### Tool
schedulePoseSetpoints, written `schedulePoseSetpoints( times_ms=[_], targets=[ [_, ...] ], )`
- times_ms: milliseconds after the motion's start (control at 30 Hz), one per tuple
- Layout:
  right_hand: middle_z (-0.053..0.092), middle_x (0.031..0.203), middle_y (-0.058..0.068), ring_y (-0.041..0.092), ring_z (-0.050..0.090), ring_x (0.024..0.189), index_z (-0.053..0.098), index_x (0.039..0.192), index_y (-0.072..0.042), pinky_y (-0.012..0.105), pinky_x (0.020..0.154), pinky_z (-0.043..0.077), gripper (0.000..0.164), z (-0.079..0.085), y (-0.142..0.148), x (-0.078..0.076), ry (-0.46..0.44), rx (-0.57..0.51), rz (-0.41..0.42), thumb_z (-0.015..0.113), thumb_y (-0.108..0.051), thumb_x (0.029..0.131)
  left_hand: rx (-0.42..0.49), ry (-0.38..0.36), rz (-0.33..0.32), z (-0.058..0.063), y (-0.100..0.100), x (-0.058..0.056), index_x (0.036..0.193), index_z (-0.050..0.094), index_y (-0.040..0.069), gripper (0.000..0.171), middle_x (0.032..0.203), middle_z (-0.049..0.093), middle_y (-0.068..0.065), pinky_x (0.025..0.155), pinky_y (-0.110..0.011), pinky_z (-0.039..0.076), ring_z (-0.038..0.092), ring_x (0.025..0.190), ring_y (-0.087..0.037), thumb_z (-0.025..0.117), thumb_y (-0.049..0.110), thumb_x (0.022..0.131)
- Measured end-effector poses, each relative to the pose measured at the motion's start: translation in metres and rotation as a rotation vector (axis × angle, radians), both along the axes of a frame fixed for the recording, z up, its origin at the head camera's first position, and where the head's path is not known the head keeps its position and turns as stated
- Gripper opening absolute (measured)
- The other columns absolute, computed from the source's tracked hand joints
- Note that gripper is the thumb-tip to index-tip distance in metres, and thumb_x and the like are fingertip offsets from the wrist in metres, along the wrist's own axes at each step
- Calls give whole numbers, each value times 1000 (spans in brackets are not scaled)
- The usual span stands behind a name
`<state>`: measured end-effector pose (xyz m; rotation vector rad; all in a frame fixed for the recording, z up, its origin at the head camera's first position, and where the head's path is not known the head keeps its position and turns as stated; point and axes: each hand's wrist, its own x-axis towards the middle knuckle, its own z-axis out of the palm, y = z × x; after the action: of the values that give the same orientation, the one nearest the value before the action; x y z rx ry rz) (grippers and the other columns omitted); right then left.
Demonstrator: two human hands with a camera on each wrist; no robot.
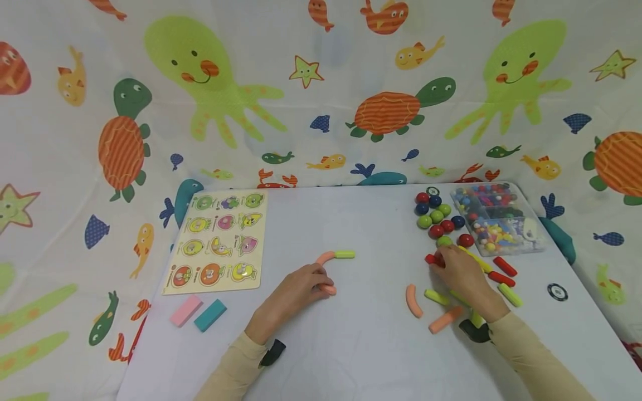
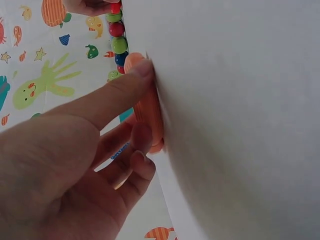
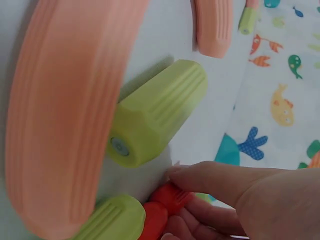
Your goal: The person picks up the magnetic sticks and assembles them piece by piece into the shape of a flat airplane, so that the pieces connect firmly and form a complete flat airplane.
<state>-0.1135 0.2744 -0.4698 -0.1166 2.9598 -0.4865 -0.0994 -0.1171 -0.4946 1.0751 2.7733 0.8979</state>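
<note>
My left hand [image 1: 300, 287] rests low at the table's middle, thumb and fingers pinching a curved orange stick [image 2: 150, 112] that lies along the tabletop. Its far end meets a short yellow-green stick [image 1: 344, 254]. On the right side, my right hand [image 1: 463, 274] pinches a short red stick [image 3: 175, 196] between thumb and fingers; a second red piece [image 3: 154, 220] shows right beside it. Under and around that hand lie yellow-green sticks [image 1: 437, 297], a curved orange stick [image 1: 413, 301] and a straighter orange one [image 1: 446, 319].
Red, green and dark blue balls [image 1: 447, 225] cluster beside a clear compartment box [image 1: 534, 245] of beads. More red sticks [image 1: 504, 266] lie right of my hand. At left are a fruit puzzle board [image 1: 208, 257], a pink block [image 1: 186, 310] and a teal block [image 1: 210, 315].
</note>
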Motion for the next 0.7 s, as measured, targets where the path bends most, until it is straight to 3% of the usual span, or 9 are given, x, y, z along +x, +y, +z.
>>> schedulePoseSetpoints(
  times_ms=[400,700],
  targets=[
    [60,83,10,22,53,71,59,106,1,30,61,45,29,-4,2,3,36,-27,-37,74,-19,92,-3,19,7,-2,0,-2,102,80,18,19,101,67,5,86,-30,55,63,94,-10,83,23,84],
    [58,79,9,19,50,65,54,112,1,27,54,40,32,-4,1,5,149,-58,-6,71,-20,95,-13,-5,13,-3,-1,-3,105,80,19,20,103,66,7,88,-29,55,62,94,-9,81,25,86]
  ],
)
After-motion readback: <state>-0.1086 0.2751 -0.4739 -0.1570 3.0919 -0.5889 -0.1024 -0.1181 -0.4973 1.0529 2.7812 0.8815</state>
